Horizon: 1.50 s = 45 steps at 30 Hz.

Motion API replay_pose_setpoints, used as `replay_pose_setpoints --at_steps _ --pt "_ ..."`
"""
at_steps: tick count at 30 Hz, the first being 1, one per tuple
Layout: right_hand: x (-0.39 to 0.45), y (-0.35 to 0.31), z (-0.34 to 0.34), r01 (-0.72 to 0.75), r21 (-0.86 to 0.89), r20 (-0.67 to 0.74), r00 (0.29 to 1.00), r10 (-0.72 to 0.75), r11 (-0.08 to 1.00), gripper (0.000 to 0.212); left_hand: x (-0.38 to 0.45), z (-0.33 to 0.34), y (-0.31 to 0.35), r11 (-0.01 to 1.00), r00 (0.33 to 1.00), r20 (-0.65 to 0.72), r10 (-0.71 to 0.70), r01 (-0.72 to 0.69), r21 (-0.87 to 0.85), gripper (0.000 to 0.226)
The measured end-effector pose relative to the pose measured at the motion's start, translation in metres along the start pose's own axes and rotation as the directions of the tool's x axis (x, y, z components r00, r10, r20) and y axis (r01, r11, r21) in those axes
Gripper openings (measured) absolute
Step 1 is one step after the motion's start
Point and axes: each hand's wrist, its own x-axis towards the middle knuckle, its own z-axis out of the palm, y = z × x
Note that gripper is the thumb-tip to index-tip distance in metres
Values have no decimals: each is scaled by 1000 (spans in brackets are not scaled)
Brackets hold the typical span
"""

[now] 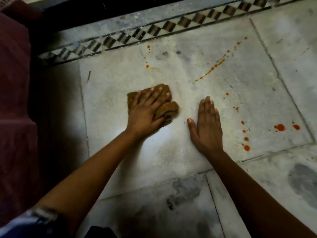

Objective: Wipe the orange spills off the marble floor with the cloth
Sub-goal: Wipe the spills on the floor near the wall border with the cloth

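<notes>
My left hand [145, 111] presses flat on a folded brown cloth [169, 109] on the pale marble floor [120, 93], its fingers spread over the cloth. To its right my right hand [206, 124] rests palm down on the bare marble and holds nothing. Orange drops [147, 66] lie just beyond the cloth. A thin orange trail [212, 68] runs diagonally at the upper right. Bigger orange blots [279, 127] and a line of drops [246, 147] sit to the right of my right hand.
A black-and-white patterned tile border [154, 30] crosses the floor at the back, with a dark wall base beyond it. Dark red fabric [13, 83] fills the left side. Dark grey smudges [185, 191] mark the nearer slabs.
</notes>
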Motion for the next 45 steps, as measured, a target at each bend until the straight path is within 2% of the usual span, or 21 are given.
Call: replay_pose_setpoints --at_steps 2,5,7,11,14,16,18,21,24,27,29,31,33,36,39,42,45 --pt "18 4 -3 -33 0 2 999 33 999 71 -9 -2 -18 990 987 -71 -144 144 -13 66" --pt "30 9 -3 -54 -58 17 998 55 997 72 29 -12 -47 911 908 -81 -411 409 -49 65" --pt "31 8 -1 -59 -87 11 998 60 994 72 72 -19 -59 891 888 -72 -454 450 -55 66" --pt "32 9 1 -62 -84 3 998 63 995 71 126 -15 -47 931 931 -19 -364 364 -31 72" --pt "33 8 -1 -75 -71 3 997 75 995 71 98 -10 -30 982 982 -2 -187 187 -11 69" --pt "32 7 -3 -82 -68 13 996 83 994 71 69 -12 -39 988 988 -5 -155 155 1 67" --pt "34 7 -4 -88 -73 25 996 90 993 71 64 -19 -61 972 972 -16 -234 234 4 69" --pt "34 6 -2 -90 -80 15 996 91 993 71 108 -25 -85 914 913 -55 -404 405 -2 67" --pt "42 6 -5 -90 -87 -7 996 90 992 71 180 -29 -80 905 905 -19 -426 426 -2 67" --pt "43 11 -11 -101 -81 -2 995 101 992 71 192 -21 -38 968 968 33 -250 250 1 68" --pt "39 9 -7 -99 -77 13 995 101 992 72 150 -16 -29 993 993 37 -112 113 -36 63" --pt "36 8 -4 -102 -73 20 994 104 992 72 101 -15 -42 996 998 20 -56 57 -65 62" --pt "35 6 -4 -91 -75 20 996 93 993 72 82 -19 -63 987 990 -8 -139 138 -78 63" --pt "36 8 -3 -94 -65 5 995 95 993 72 125 -19 -69 941 943 -40 -330 326 -85 62" --pt "34 8 -2 -91 -63 -5 996 91 994 72 177 -16 -54 938 937 -36 -346 345 -42 64" --pt "33 8 -1 -88 -51 -18 996 87 995 72 184 -5 -26 972 972 14 -234 234 -14 67" --pt "33 8 -1 -78 -45 -24 997 77 996 71 129 5 2 1000 1000 21 -13 13 -9 66"
